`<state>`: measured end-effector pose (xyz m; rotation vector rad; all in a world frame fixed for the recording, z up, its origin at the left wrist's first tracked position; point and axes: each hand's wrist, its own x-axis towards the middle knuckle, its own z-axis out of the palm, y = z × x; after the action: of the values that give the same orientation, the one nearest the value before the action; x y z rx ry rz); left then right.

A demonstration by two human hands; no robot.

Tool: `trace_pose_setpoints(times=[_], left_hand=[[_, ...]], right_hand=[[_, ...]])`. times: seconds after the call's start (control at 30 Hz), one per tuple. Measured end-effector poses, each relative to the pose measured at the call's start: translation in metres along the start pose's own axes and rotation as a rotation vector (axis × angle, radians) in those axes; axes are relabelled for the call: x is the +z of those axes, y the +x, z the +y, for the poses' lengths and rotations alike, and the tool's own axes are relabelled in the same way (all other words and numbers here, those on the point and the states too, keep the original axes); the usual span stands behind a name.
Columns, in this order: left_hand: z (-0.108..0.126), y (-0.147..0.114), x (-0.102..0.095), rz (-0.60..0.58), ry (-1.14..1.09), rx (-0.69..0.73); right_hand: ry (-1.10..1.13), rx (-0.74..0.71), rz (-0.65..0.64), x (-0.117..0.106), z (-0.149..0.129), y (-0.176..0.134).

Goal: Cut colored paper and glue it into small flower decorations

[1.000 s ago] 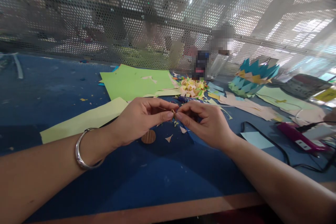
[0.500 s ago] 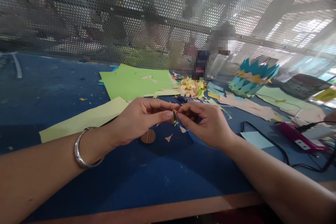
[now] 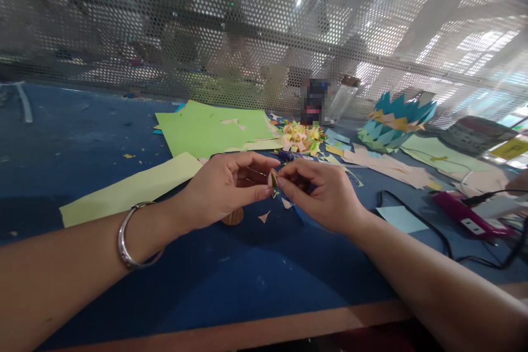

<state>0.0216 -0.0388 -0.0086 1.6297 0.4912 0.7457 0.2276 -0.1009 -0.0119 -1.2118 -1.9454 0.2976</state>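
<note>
Blue on the desk (image 3: 185,291), bright green on the sheet (image 3: 206,132)! Right of that sheet, a heap of scraps (image 3: 303,137) in yellow, pink and green; farther right, a zigzag-banded paper basket (image 3: 396,121), teal over peach over mint. In front of the sheet, the folded piece (image 3: 271,178), apparently pale peach and green.

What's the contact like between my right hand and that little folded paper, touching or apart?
Touching: the head view shows the right hand pinching the small folded paper at its right edge.
</note>
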Motion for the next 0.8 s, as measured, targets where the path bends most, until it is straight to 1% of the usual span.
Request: trace_pose_setpoints(times=[0.17,0.33,0.47,0.8], left_hand=[[-0.0056,0.001,-0.0021,0.01,0.039,0.05],[-0.008,0.0022,-0.003,-0.008,0.028,0.08],[-0.006,0.0025,-0.0029,-0.005,0.013,0.058],[-0.0043,0.0037,-0.0011,0.026,0.017,0.028]], right_hand=[[0.009,0.003,-0.001,0.0003,-0.0022,0.0007],[-0.014,-0.036,0.028,0.0005,-0.0025,0.0013],[-0.027,-0.063,0.038,-0.0005,-0.0023,0.0015],[-0.009,-0.044,0.025,0.0002,0.0003,0.0002]])
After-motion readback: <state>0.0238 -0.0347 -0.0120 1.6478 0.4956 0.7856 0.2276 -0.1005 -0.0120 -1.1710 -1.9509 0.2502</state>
